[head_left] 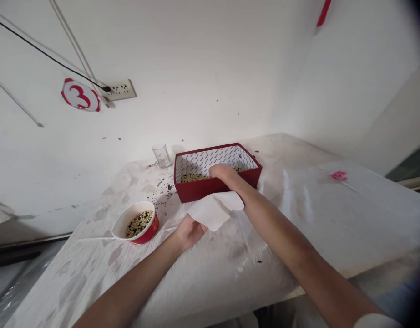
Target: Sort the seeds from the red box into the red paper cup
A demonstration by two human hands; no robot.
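My left hand (190, 232) is closed on a piece of white paper (215, 210) and holds it up in front of the red box. Whether the paper is a flat sheet or a small bag, I cannot tell. Over the near wall of the red box (210, 186) reaches my right hand (221, 171), its fingers down inside and hidden. Yellowish and black beans or grains (192, 176) cover the box's bottom, below a patterned white lining. To the left stands a red and white paper bowl (123, 221) with a similar mix (139, 224) in it.
A glass tumbler (161, 155) stands behind the box's left end. Dark scraps (167, 191) are scattered between bowl and box. Plastic sheeting (103, 273) covers the table, with a pink item (339, 176) at right. A power socket (121, 90) is on the wall.
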